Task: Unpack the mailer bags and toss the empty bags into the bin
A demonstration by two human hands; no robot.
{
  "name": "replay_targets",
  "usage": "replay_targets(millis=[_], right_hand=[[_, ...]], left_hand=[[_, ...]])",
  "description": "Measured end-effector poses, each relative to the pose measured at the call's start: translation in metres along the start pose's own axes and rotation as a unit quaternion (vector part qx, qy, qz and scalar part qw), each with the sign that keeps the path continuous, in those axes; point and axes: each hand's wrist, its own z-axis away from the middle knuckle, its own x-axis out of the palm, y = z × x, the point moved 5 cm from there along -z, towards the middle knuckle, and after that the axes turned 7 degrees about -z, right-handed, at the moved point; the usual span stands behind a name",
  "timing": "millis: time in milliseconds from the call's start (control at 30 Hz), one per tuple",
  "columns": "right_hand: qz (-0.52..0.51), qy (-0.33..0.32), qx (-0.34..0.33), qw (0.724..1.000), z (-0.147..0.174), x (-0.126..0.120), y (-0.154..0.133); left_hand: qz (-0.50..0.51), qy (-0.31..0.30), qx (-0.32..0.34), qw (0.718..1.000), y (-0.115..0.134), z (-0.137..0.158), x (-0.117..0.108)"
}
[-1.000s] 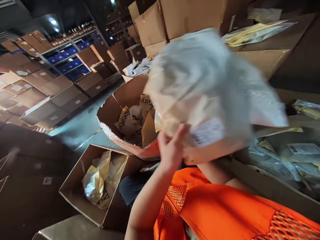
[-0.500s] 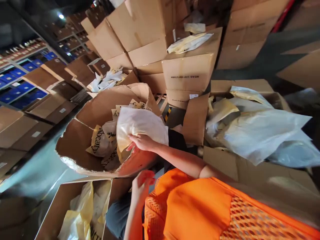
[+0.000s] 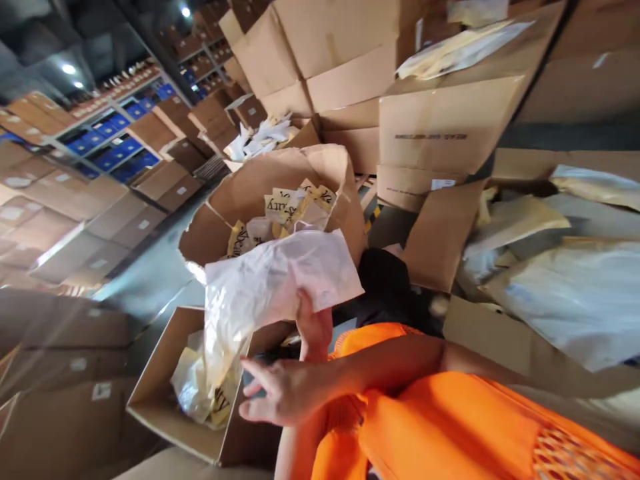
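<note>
White poly mailer (image 3: 270, 280), 1x: in left hand (image 3: 314, 325), thumb on the face, fingers behind, pinched at the lower edge. Right hand (image 3: 275, 393): fingers loosely spread, nothing gripped; can't tell if a fingertip touches the mailer's hanging corner.

In the way: right forearm (image 3: 370, 373) crosses over the left; mailer hides the near rim of the rounded carton (image 3: 215, 233) and overlaps the small open box (image 3: 160, 373).

Counts: bag-filled cartons, 4: rounded, small, the right-hand carton (image 3: 485, 333), and one at the back, heaped with white bags (image 3: 260, 137). Printed envelopes (image 3: 280, 207) in the rounded one overlap too much to count. Large printed box (image 3: 440, 133), 1x, pouches (image 3: 465, 50) on top.
</note>
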Motion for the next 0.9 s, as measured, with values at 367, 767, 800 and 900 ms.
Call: replay_targets(millis=[367, 767, 800, 900], right_hand=[[0.034, -0.099, -0.032, 0.994, 0.023, 0.012, -0.011], [0.051, -0.119, -0.046, 0.991, 0.024, 0.015, -0.009], [0.049, -0.123, -0.046, 0.990, 0.024, 0.016, -0.009], [0.037, -0.136, -0.050, 0.989, 0.026, 0.017, -0.011]], left_hand=[[0.330, 0.068, -0.083, 0.938, 0.028, 0.021, -0.007], [0.348, 0.026, -0.029, 0.937, 0.025, 0.022, -0.005], [0.334, 0.020, -0.017, 0.942, 0.024, 0.021, -0.004], [0.264, 0.036, 0.014, 0.964, 0.023, 0.020, -0.014]])
